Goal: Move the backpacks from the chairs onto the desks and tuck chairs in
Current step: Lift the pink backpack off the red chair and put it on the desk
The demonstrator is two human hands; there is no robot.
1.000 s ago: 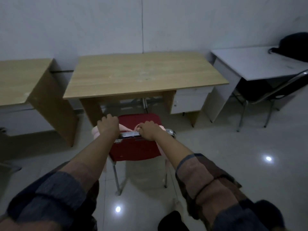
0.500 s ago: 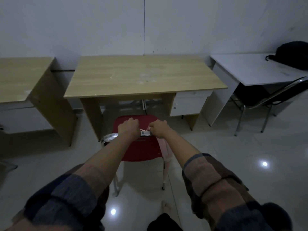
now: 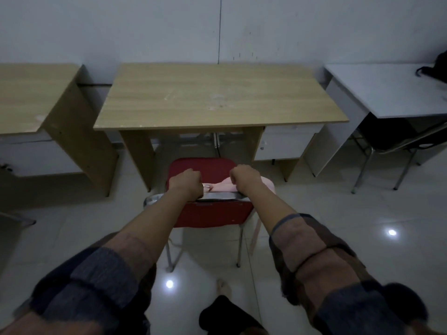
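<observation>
The wooden desk (image 3: 217, 93) fills the upper middle of the frame, and its top is bare. Since a second ago it looks larger and the red chair (image 3: 210, 211) stands closer to its front edge, so the person has stepped forward with the chair. The seat is just before the gap between the desk legs but not yet under it. I judge that the tucking-in has begun early, because the pink backpack (image 3: 226, 187) is still on the chair, lying across the back rail between the hands, with a strap hanging at the right side. It must go on the desk first.

At the upper right, a black backpack (image 3: 435, 68) already lies on the white desk (image 3: 387, 93), and a black chair (image 3: 391, 139) is partly under it.

Both arms reach straight forward from the lower corners, sleeves pushed up. The left hand (image 3: 186, 183) is closed as a fist over the metal rail (image 3: 217, 195) of the chair back. The right hand (image 3: 245, 178) is also closed, on the rail and on the pink fabric together.
</observation>
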